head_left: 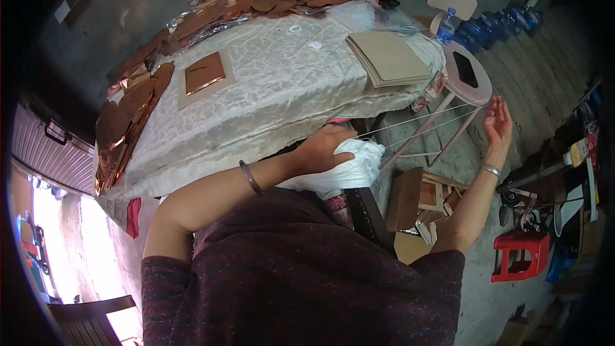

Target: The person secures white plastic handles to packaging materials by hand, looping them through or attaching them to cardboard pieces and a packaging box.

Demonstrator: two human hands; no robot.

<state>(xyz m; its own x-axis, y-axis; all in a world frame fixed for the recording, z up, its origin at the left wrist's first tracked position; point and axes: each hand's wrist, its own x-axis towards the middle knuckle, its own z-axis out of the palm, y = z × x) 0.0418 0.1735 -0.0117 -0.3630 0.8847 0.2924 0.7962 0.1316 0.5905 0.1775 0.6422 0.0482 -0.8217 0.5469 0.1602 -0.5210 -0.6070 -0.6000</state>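
My left hand (325, 147) is closed on a bundle of white string (360, 165) at my lap, with its thumb lying over the top. From the bundle, thin white strands (419, 127) stretch out taut to my right hand (498, 123). That hand is raised off to the right, fingers extended and palm showing; the strands seem to pass around it, though how they loop there is hard to see. Just ahead of my left hand is the edge of a cloth-covered table (256, 93).
On the table lie a copper foil sheet on card (205, 73), a stack of beige boards (389, 59) and copper foil pieces (282, 0). A stool (458, 80) holds a phone (465, 68) and a water bottle (446, 26). Nearby are an open cardboard box (405, 200) and a red stool (522, 253).
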